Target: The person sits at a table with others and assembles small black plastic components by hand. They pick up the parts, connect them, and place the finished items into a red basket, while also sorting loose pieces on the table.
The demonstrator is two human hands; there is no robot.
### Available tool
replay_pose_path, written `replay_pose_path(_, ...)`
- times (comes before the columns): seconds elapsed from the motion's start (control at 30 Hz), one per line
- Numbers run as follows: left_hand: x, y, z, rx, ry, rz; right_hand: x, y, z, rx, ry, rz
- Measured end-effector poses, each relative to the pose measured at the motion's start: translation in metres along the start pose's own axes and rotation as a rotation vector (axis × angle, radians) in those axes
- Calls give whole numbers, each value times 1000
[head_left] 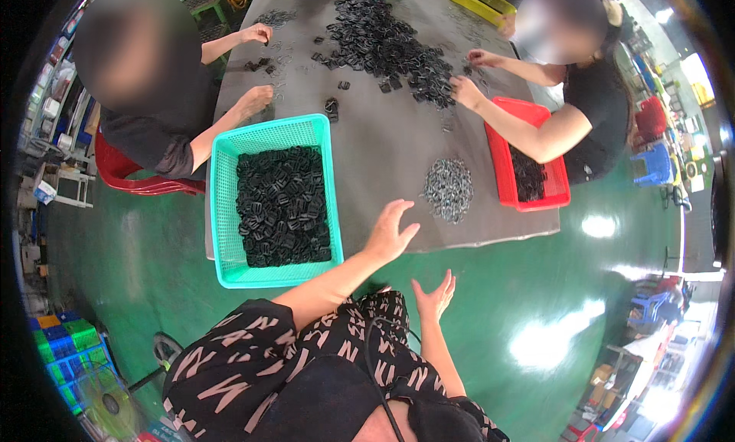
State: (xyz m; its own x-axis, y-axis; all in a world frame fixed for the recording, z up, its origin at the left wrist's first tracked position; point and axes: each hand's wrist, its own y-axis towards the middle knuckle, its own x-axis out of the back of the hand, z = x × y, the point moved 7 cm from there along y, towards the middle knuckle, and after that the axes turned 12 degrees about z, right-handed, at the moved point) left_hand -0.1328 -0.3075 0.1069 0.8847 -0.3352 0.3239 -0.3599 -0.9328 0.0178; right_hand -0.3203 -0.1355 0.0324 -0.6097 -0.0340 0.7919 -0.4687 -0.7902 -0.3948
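Note:
My left hand [391, 232] hovers over the near edge of the table, fingers apart and nothing in it. Lower, in front of my body, is my right hand [435, 295], also empty with spread fingers. To the left of my left hand stands a turquoise plastic basket [330, 174] holding many small black plastic buckles [282, 204]. A small heap of silvery metal pieces [449, 191], too fine to tell their kind, lies to its right. Farther off, a large pile of black buckles [383, 40], some with metal parts, spreads across the table.
A red basket [566, 188] with black pieces sits at the table's right edge. Two co-workers handle small parts, one person's hand [255, 99] on the left, another's hand [465, 92] on the right. A yellow tray [478, 7] stands at the far right of the grey table [367, 158].

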Motion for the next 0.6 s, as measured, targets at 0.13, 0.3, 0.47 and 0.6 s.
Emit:
replay_pose_path(0.13,-52,67,58,215,97,-33,2,80,56,84,-270,-6)
replay_pose_path(0.3,-84,130,92,229,468,38,-23,174,88,504,-521,-63)
replay_pose_path(0.47,-118,204,89,9,552,29,-9,256,110,574,-640,-79)
replay_pose_path(0.6,-92,250,100,-128,221,-142,22,333,121,502,-608,-179)
